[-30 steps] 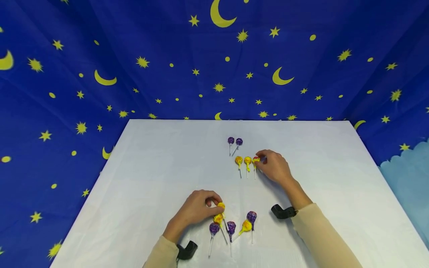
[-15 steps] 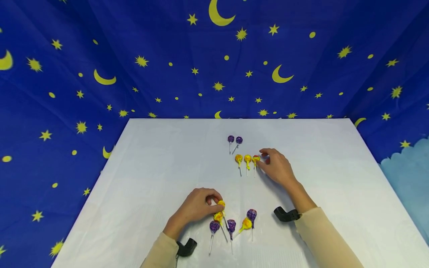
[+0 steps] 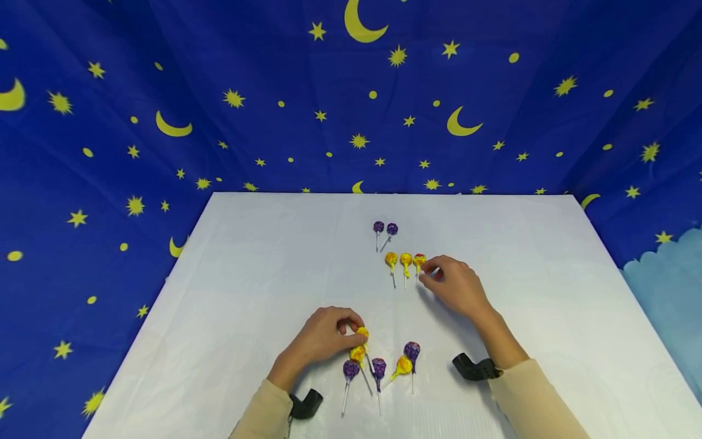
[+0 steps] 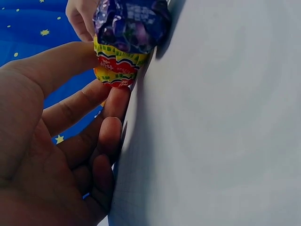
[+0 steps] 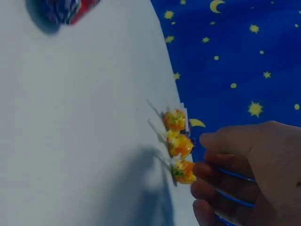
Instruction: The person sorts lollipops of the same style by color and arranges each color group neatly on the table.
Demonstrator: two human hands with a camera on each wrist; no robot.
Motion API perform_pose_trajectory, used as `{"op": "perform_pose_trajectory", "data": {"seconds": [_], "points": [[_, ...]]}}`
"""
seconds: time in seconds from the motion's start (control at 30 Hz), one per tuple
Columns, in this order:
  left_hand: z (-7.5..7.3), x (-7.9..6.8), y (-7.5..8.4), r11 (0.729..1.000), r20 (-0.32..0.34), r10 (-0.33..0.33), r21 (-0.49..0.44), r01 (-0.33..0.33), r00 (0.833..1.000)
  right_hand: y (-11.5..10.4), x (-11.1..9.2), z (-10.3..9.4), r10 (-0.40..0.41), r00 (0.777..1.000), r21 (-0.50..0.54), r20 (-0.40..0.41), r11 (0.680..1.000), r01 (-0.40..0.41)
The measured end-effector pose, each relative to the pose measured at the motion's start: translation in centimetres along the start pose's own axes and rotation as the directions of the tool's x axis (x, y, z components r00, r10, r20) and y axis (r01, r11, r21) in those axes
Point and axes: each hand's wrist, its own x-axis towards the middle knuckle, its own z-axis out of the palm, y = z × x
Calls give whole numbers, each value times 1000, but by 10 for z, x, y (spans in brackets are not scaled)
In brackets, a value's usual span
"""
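Note:
My left hand [image 3: 328, 336] pinches the head of a yellow lollipop [image 3: 362, 332] low over the near part of the table. Just below it lies another yellow lollipop [image 3: 358, 355]; in the left wrist view a purple lollipop [image 4: 131, 23] partly covers the yellow wrapper [image 4: 117, 66] at the fingertips. My right hand [image 3: 456, 288] holds nothing, its fingers loosely bent beside the rightmost of three yellow lollipops [image 3: 419, 260] lined up side by side, sticks towards me. The right wrist view shows that row of yellow lollipops [image 5: 179, 145] past the fingertips.
Two purple lollipops [image 3: 378, 226] lie behind the yellow row. Near my left hand are purple lollipops [image 3: 351, 369] and a yellow lollipop [image 3: 403, 365] leaning against a further purple one [image 3: 412, 350]. A blue star-patterned cloth [image 3: 274, 110] rises behind the white table [image 3: 263, 256].
My right hand has let go of the rightmost yellow lollipop and drawn back a little, right and towards me. The left hand keeps its pinch in the same place.

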Motion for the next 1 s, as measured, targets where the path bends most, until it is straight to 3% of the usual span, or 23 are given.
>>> {"op": "perform_pose_trajectory", "data": {"seconds": [0.37, 0.73, 1.0], "points": [[-1, -3, -1, 1000, -9, -1, 0, 1, 1000, -22, -28, 0, -92, 991, 4, 100, 996, 92], [2, 4, 0, 1000, 21, 14, 16, -15, 1000, -32, -72, 1, -54, 979, -3, 196, 998, 56], [-1, -1, 0, 1000, 18, -21, 20, 21, 1000, -40, -89, 5, -46, 967, 16, 251, 999, 43]]}}
